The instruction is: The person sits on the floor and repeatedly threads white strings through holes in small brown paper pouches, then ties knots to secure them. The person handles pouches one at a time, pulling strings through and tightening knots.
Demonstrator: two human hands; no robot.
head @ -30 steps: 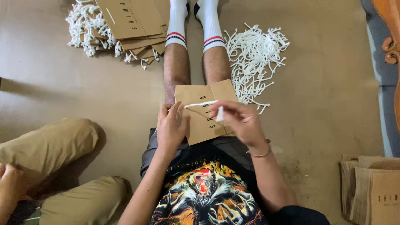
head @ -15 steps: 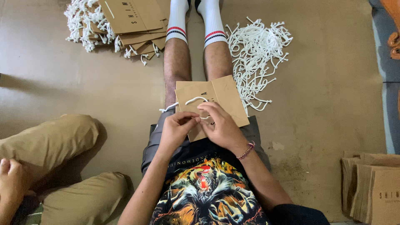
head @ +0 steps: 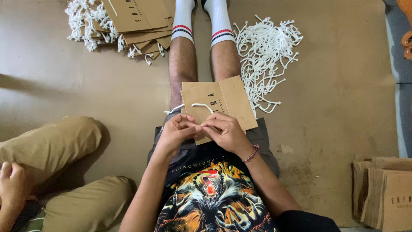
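A flat brown paper bag (head: 223,101) lies on my lap, its top edge toward me. A white cord handle (head: 201,105) loops across its face, one end trailing off the left side. My left hand (head: 177,131) and my right hand (head: 226,131) meet fingertip to fingertip at the bag's near edge, pinching the cord there. My legs in white socks stretch forward on the floor.
A heap of loose white cords (head: 266,56) lies right of my legs. A stack of finished bags with handles (head: 128,21) sits at the far left. Plain flat bags (head: 384,191) are stacked at the right. Another person in khaki trousers (head: 56,146) sits at my left.
My right hand came down from holding a cord raised over the bag and joined my left hand at the bag's near edge. The cord now lies looped on the bag.
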